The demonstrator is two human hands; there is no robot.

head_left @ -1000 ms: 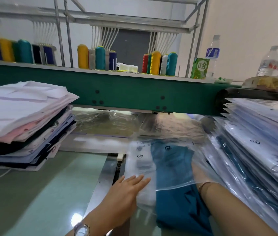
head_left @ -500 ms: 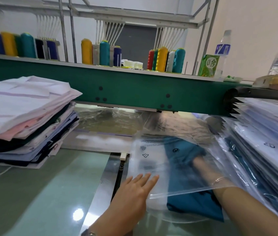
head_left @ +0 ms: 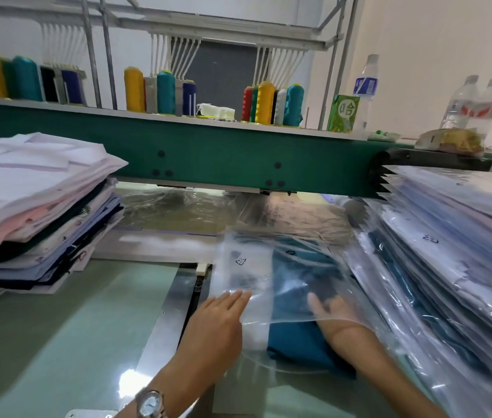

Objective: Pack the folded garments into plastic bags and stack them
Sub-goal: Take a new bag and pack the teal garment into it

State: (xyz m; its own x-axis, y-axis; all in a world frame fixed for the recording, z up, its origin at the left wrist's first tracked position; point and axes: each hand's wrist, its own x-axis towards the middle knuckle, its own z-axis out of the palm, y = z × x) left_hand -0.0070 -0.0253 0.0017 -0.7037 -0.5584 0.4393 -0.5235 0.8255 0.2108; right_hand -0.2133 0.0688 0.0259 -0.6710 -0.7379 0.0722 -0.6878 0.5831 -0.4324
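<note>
Pressing flat on the near-left edge of the clear plastic bag [head_left: 247,276], the left hand [head_left: 220,321] lies with straight fingers, gripping nothing. Inside the bag, the right hand [head_left: 332,312] rests open on the folded teal garment [head_left: 296,342], whose near end pokes from the bag's mouth. The cloth looks soft and light and the film slick, so I'd pinch the mouth edges, not the floppy middle.

On the table [head_left: 58,342], the stack of folded garments [head_left: 36,206] lies left, the stack of bagged garments [head_left: 449,251] right; between them the plastic bag [head_left: 244,273] (a garment [head_left: 296,342] half inside); thread cones [head_left: 166,92] on the shelf [head_left: 118,111] behind.
</note>
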